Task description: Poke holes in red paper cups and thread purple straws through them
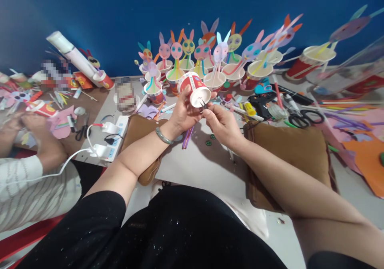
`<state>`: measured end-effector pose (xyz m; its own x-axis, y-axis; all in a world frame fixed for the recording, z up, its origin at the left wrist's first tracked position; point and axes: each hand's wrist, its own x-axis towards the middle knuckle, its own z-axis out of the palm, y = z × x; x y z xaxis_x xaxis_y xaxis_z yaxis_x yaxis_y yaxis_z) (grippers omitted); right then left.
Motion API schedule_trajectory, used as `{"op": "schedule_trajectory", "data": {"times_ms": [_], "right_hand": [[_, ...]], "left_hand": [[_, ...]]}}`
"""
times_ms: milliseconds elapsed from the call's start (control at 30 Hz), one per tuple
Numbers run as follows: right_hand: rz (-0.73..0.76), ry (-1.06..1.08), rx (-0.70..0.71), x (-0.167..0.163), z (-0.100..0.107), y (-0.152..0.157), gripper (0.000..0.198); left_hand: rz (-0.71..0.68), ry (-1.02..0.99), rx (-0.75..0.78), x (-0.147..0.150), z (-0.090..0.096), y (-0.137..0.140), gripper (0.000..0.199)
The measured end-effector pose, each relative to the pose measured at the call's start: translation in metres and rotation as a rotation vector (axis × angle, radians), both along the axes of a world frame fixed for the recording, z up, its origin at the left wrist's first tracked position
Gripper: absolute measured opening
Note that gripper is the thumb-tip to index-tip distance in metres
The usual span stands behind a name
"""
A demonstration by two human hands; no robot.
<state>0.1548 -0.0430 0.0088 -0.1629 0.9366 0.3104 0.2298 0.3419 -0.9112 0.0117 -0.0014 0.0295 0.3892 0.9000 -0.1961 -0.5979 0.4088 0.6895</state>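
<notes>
My left hand (183,115) is wrapped around a red and white paper cup (192,84), tilted so that its white round end, seemingly the base, faces me. Between the thumb and fingers of my right hand (223,125) is a thin dark pointed tool (204,104). Its tip touches the white end of the cup; whether it has gone through I cannot tell, nor its exact kind. Purple sticks (187,138) lie on the table just below my hands, and small green rings (209,143) lie to their right.
Behind my hands stand several paper cups (175,76) with paper rabbit heads. Brown cushions (288,153) lie on both sides. Black scissors (300,119) and a glue gun (264,103) are at right. A power strip (118,137) and another person's hands (31,123) are at left.
</notes>
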Motion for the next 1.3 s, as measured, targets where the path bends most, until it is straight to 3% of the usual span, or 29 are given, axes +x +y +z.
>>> {"op": "schedule_trajectory", "data": {"times_ms": [133,400,767,1067,1300], "right_hand": [[-0.008,0.010,-0.016,0.0003,-0.0018,0.0019,0.063],[0.015,0.067,-0.057,0.0000,-0.0023,0.0018,0.061],[-0.004,0.082,-0.074,-0.0004,-0.0006,0.0005,0.062],[-0.044,0.006,-0.006,0.0019,-0.0019,0.0020,0.062],[0.013,0.062,-0.051,0.0028,-0.0011,0.0034,0.064]], "left_hand": [[0.049,0.004,-0.050,0.0018,-0.0003,-0.0004,0.044],[-0.014,-0.074,-0.016,0.0027,-0.0049,-0.0006,0.048],[0.100,-0.061,-0.126,0.0057,-0.0015,-0.0043,0.040],[0.029,-0.069,-0.147,0.0053,-0.0038,-0.0027,0.038],[0.029,-0.055,-0.061,0.0010,-0.0004,0.0004,0.046]]}}
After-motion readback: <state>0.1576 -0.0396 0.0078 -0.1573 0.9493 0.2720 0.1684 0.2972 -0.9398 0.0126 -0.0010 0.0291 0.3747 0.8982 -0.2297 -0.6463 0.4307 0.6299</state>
